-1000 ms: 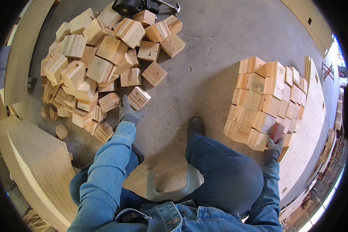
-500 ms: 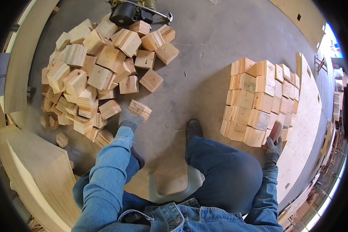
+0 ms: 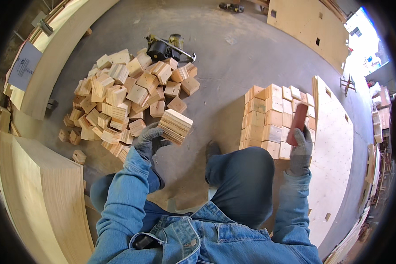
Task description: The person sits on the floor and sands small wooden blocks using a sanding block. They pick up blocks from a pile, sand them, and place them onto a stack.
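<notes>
My gloved left hand (image 3: 147,137) grips a laminated wooden block (image 3: 175,126), lifted in front of my left knee. Its layered side faces up toward me. To the far left of that hand spreads a loose pile of similar wooden blocks (image 3: 137,94). My gloved right hand (image 3: 301,152) is closed around the lower end of a flat, reddish-brown sanding block (image 3: 298,124), which stands nearly upright in the grip. Just behind it are rows of neatly stacked wooden blocks (image 3: 273,119); the sanding block covers part of them.
A dark machine with a metal handle (image 3: 167,47) lies behind the pile. Pale plywood sheets (image 3: 332,154) extend along the right, and a thick plywood stack (image 3: 53,185) stands at the near left. Another panel (image 3: 312,31) is at the back right. I sit on a light stool.
My left hand has lifted a wooden block from the pile's near edge toward the middle. My right hand has raised the sanding block beside the stack. The view has tilted up.
</notes>
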Demonstrator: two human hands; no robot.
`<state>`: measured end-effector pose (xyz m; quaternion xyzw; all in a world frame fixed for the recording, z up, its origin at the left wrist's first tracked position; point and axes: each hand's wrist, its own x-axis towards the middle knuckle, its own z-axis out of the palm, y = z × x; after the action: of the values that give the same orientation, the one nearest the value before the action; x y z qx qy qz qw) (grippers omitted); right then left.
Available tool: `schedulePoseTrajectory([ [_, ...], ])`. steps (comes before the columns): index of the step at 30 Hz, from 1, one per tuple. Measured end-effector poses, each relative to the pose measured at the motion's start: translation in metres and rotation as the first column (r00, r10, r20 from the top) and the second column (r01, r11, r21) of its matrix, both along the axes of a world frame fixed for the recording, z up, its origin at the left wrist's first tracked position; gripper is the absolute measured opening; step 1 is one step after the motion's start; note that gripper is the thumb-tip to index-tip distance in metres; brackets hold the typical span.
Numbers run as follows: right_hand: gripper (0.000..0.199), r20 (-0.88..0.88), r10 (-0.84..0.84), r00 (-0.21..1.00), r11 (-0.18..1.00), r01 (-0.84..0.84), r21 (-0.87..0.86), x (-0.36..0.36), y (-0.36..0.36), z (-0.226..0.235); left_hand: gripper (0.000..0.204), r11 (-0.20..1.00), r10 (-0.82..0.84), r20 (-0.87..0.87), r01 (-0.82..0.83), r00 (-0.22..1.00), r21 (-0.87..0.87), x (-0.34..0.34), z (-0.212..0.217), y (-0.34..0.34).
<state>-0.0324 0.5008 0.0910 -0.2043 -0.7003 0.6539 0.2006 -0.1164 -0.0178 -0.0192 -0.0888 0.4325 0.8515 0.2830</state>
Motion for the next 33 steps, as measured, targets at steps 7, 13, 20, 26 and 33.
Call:
schedulePoseTrajectory([
  [7, 0.07, 0.022, 0.447, 0.894, 0.891, -0.444, -0.093, -0.009, -0.153, 0.041, 0.069, 0.982, 0.162, -0.234, -0.135, 0.959, 0.129, 0.069, 0.074, 0.014],
  [13, 0.07, 0.106, 0.674, 0.731, 0.724, -0.625, -0.291, 0.022, -0.267, 0.003, 0.06, 0.954, 0.284, -0.132, -0.266, 0.95, 0.138, 0.129, 0.073, -0.002],
  [20, 0.065, 0.174, 0.72, 0.672, 0.647, -0.559, -0.519, 0.054, -0.28, -0.047, 0.069, 0.895, 0.36, 0.178, -0.393, 0.916, 0.212, 0.156, 0.037, -0.013],
  [26, 0.062, 0.138, 0.72, 0.68, 0.608, -0.523, -0.597, 0.058, -0.281, -0.053, 0.068, 0.897, 0.413, -0.051, -0.396, 0.909, 0.198, 0.142, -0.011, -0.004],
  [33, 0.069, 0.16, 0.735, 0.659, 0.638, -0.591, -0.494, 0.065, -0.3, -0.038, 0.081, 0.8, 0.236, 0.127, -0.267, 0.963, 0.538, 0.143, 0.033, 0.008],
])
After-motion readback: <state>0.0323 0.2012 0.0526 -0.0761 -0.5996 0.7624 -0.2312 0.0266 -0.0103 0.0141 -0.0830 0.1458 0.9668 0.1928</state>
